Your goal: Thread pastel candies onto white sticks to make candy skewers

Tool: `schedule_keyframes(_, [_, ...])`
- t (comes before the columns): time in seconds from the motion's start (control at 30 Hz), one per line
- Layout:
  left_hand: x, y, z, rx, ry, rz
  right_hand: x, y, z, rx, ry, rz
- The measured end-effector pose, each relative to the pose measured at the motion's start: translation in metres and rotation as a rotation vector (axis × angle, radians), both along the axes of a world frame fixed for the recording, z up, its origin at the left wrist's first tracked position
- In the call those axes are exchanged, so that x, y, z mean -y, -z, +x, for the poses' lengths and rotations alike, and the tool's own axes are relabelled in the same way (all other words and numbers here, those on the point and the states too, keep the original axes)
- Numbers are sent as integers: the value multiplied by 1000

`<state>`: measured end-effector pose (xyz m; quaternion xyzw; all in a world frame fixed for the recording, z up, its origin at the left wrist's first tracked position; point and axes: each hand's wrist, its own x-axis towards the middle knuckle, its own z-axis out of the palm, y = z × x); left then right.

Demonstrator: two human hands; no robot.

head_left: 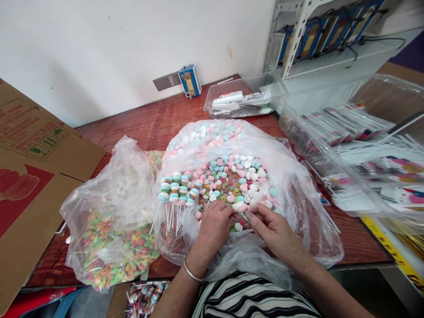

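Note:
A large clear plastic bag (300, 212) lies spread on the table, its mouth toward me, with pink, white and blue round candies (243, 181) and small coloured candy rings (226, 183) in the opening. Over the near edge of the candies is my left hand (214, 223), its fingers curled and their tips partly hidden. My right hand (273, 227) faces it, thumb and forefinger pinched together beside a pink candy. What either hand holds is too small or covered to make out. Left of the hands lie several candy skewers (175, 187), stacked candies on white sticks.
Another plastic bag (115, 243) of candy rings lies at the left, beside a cardboard box (39, 176). Clear tubs (245, 99) with wrappers and sticks stand behind and right. A blue device (190, 81) leans by the wall socket (167, 81). Wrapped lollipops (145, 298) sit below the table edge.

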<state>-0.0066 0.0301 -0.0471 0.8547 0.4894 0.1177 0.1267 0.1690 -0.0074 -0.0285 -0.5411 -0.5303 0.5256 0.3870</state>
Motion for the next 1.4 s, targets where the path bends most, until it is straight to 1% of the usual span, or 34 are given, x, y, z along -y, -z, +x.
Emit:
schedule_keyframes(0.07, [0,1,1,55,-14,-12,1,-2,1,9,-5,7])
schedule_keyframes(0.13, [-1,2,-1,196,-80,-56,2,-4,2,18,-16,9])
schedule_keyframes(0.2, [-3,1,-3,402,-195,-163,4,-5,4,30,-26,3])
schedule_keyframes(0.27, [-5,-1,-6,601,-314,-317,7,-4,5,52,-33,-5])
schedule_keyframes(0.33, [-8,-3,-8,736,-398,-423,8,-2,6,78,-37,-9])
schedule_keyframes(0.4, [-9,-5,-11,801,-433,-422,8,1,7,100,-40,-5])
schedule_keyframes(0.5, [-12,-5,-15,826,-457,-358,8,5,7,123,-30,6])
schedule_keyframes(0.6, [-13,-4,-22,826,-483,-340,9,6,6,127,-33,-2])
schedule_keyframes(0.67, [-11,-6,-27,761,-476,-299,10,6,5,119,-44,-9])
schedule_keyframes(0.73, [-8,-9,-31,609,-380,-232,11,5,5,107,-53,-14])
schedule_keyframes(0.83, [-2,-12,-35,312,-141,-165,11,3,4,103,-63,-35])
schedule_keyframes(0.87, [0,-12,-36,224,-87,-159,11,2,4,105,-66,-40])
schedule_keyframes(0.9, [1,-11,-36,153,-57,-155,11,2,3,109,-68,-42])
schedule_keyframes(0.97, [1,-8,-35,75,-46,-146,10,1,2,119,-71,-27])
schedule_keyframes(1.03, [1,-4,-35,80,-68,-134,11,2,1,131,-76,-11])
schedule_keyframes(1.1, [1,0,-36,147,-112,-120,12,3,0,133,-91,-21])
schedule_keyframes(1.17, [1,0,-38,232,-160,-105,14,4,1,120,-109,-49])
schedule_keyframes(1.23, [3,-1,-39,287,-180,-103,16,4,1,110,-117,-66])
schedule_keyframes(1.3, [4,-4,-41,275,-149,-126,16,4,1,112,-114,-66])
schedule_keyframes(1.4, [6,-5,-40,165,-90,-142,15,3,-1,127,-113,-56])
